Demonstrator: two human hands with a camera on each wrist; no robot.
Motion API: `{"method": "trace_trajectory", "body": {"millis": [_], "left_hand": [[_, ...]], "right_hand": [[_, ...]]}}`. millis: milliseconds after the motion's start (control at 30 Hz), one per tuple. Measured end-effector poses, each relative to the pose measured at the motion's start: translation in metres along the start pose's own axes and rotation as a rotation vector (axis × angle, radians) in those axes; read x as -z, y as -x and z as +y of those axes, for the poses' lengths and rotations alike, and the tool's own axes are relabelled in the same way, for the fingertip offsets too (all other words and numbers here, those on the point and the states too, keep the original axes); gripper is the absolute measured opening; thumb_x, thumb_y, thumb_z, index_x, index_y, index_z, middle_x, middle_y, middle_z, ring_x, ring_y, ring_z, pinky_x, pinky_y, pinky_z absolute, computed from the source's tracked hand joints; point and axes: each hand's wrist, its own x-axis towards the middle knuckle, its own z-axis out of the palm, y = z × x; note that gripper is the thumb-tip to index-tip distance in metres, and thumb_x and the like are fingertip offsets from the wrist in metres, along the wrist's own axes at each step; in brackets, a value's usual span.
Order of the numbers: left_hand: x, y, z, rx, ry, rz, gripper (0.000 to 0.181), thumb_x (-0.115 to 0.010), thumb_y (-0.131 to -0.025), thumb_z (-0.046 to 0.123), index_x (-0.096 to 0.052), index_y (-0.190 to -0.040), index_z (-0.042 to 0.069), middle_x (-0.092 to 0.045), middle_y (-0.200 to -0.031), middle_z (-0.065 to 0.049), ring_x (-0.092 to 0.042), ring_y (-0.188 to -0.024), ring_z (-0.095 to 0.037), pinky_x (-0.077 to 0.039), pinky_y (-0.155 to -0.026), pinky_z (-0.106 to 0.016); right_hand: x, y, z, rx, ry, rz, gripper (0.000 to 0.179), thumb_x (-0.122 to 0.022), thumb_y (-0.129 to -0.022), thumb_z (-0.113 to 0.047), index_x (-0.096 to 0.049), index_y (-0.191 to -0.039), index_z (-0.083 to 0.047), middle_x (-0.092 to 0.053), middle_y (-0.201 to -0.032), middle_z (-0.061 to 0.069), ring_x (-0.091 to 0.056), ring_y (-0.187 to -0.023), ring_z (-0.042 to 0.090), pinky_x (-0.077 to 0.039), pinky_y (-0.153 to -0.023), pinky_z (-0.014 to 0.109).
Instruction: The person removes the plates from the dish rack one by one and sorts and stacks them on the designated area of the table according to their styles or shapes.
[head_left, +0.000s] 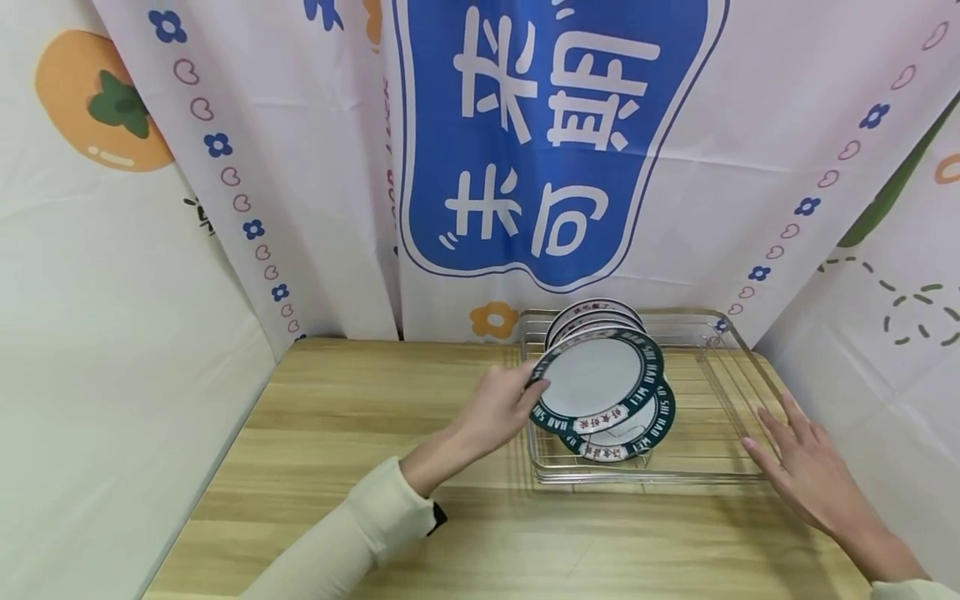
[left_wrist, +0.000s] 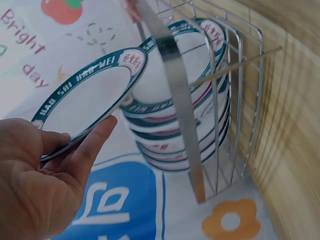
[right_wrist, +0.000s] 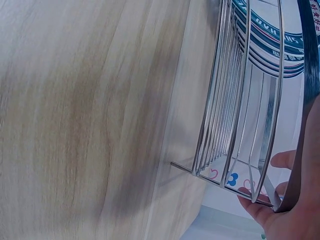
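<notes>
Currently pinching a green-rimmed plate (head_left: 592,379) with the left hand (head_left: 497,410) near other plates (head_left: 663,415), mid-frame; resting the spread right hand (head_left: 812,471) on the wire basket (head_left: 705,478), lower right.

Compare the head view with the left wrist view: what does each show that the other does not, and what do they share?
Only the head view shows the orange fruit print, the heart prints and the left sleeve. Only the left wrist view shows the "Bright day" lettering and a red fruit print. Both show the left hand holding a green-rimmed plate, other plates in the wire basket, and the wooden table.
</notes>
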Motion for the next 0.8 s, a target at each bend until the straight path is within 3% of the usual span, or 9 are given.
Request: {"method": "trace_trajectory", "body": {"millis": [167,267,367,467,667,800], "left_hand": [[0.024,0.016,-0.008,-0.034,0.027,0.108,0.01,-0.064,-0.104,0.001,-0.069,-0.112,-0.003,-0.058,-0.068,-0.002,-0.04,-0.05,-0.002,-0.039,-0.045,-0.02],[0.039,0.026,-0.013,-0.007,0.041,0.155,0.018,-0.065,-0.103,0.0,-0.07,-0.119,-0.005,-0.07,-0.077,-0.009,-0.051,-0.051,-0.004,-0.047,-0.046,-0.022],[0.052,0.035,-0.019,0.07,0.073,0.174,0.022,-0.065,-0.104,0.003,-0.069,-0.124,-0.006,-0.077,-0.091,-0.017,-0.069,-0.062,-0.01,-0.056,-0.052,-0.022],[0.065,0.043,-0.028,0.17,0.116,0.174,0.027,-0.063,-0.106,0.006,-0.066,-0.13,-0.008,-0.078,-0.099,-0.02,-0.077,-0.075,-0.019,-0.06,-0.06,-0.023],[0.09,0.056,-0.054,0.382,0.131,0.164,0.027,-0.06,-0.109,0.014,-0.065,-0.127,-0.005,-0.076,-0.089,-0.012,-0.075,-0.071,-0.021,-0.06,-0.06,-0.025],[0.099,0.061,-0.074,0.51,0.205,0.133,0.035,-0.054,-0.112,0.02,-0.058,-0.138,-0.005,-0.075,-0.094,-0.014,-0.075,-0.075,-0.02,-0.061,-0.065,-0.026]], "right_hand": [[-0.002,0.0,0.001,-0.004,-0.005,0.006,0.064,-0.055,-0.109,-0.034,-0.043,-0.152,0.012,-0.003,-0.173,0.031,-0.028,-0.135,0.072,-0.022,-0.106,0.081],[-0.002,0.0,0.001,-0.001,-0.003,0.013,0.064,-0.055,-0.109,-0.033,-0.044,-0.151,0.014,-0.004,-0.172,0.031,-0.028,-0.136,0.072,-0.021,-0.109,0.08],[-0.003,0.0,0.002,0.003,0.002,0.018,0.065,-0.054,-0.109,-0.033,-0.043,-0.15,0.015,-0.005,-0.172,0.031,-0.03,-0.136,0.071,-0.021,-0.11,0.078],[-0.004,0.0,0.002,0.004,0.007,0.023,0.066,-0.054,-0.109,-0.034,-0.042,-0.151,0.016,-0.005,-0.173,0.031,-0.031,-0.134,0.07,-0.022,-0.109,0.078],[-0.005,0.001,0.003,0.015,0.012,0.036,0.065,-0.054,-0.109,-0.033,-0.043,-0.149,0.017,-0.008,-0.171,0.034,-0.031,-0.137,0.07,-0.019,-0.114,0.074],[-0.005,0.001,0.003,0.024,0.011,0.042,0.064,-0.055,-0.109,-0.032,-0.044,-0.148,0.018,-0.011,-0.17,0.036,-0.03,-0.139,0.068,-0.017,-0.117,0.072]]}}
